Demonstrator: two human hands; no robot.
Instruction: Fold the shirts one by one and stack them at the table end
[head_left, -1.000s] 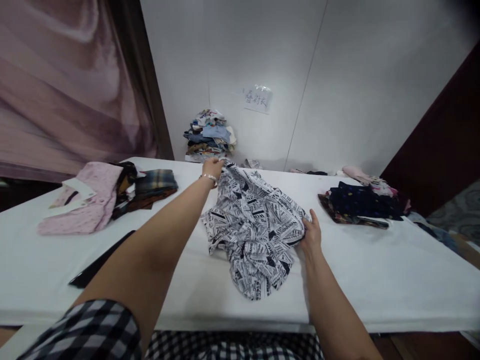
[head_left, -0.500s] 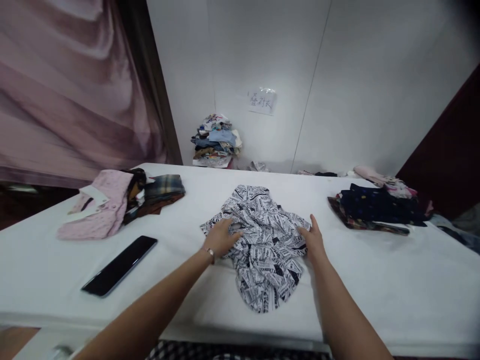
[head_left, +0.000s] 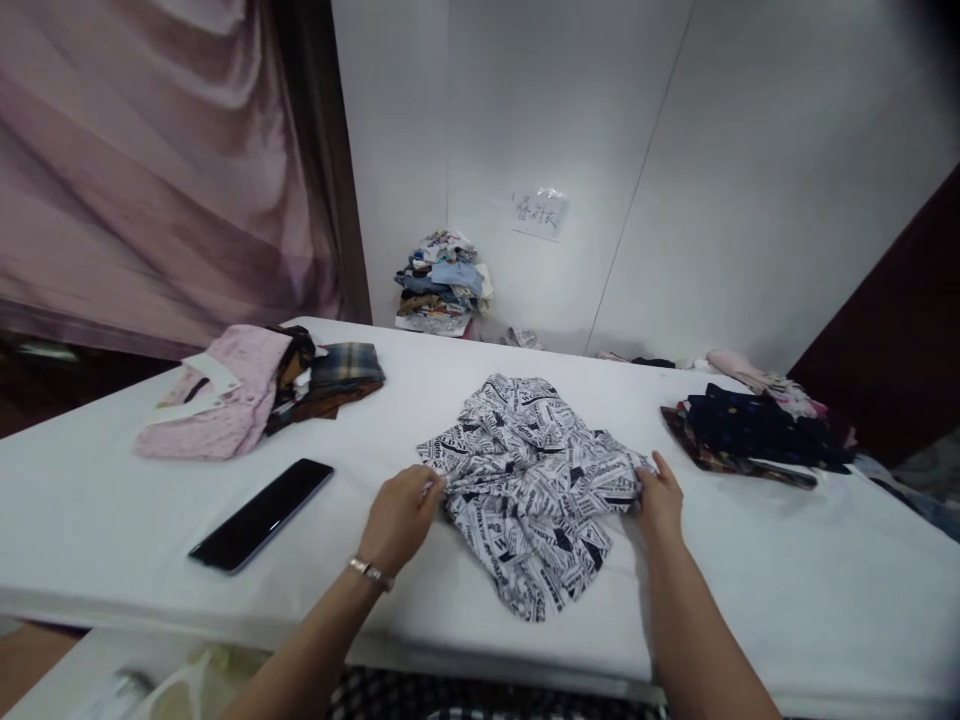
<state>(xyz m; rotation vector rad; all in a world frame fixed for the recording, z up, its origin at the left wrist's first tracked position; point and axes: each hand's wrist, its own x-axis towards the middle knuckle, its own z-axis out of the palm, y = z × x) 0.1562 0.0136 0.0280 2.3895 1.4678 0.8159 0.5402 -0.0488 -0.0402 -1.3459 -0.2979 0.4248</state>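
A black-and-white garment printed with newspaper-style lettering (head_left: 536,480) lies crumpled on the white table, its lower part narrowing toward the front edge. My left hand (head_left: 401,515), with a bracelet at the wrist, pinches the garment's left side. At the opposite side, my right hand (head_left: 660,498) has its fingers closed on the right edge of the cloth. The fabric between the hands is spread wide and wrinkled.
A black phone (head_left: 262,515) lies left of the garment on the white table (head_left: 750,560). Pink clothing (head_left: 240,400) and a plaid piece (head_left: 345,365) are at the back left. Dark folded clothes (head_left: 757,425) sit at the right. More clothes (head_left: 444,285) are piled beyond the table.
My left hand has moved left and down and now grips the garment's left side. My right hand has moved right, and the cloth is stretched wider. The view has shifted slightly.
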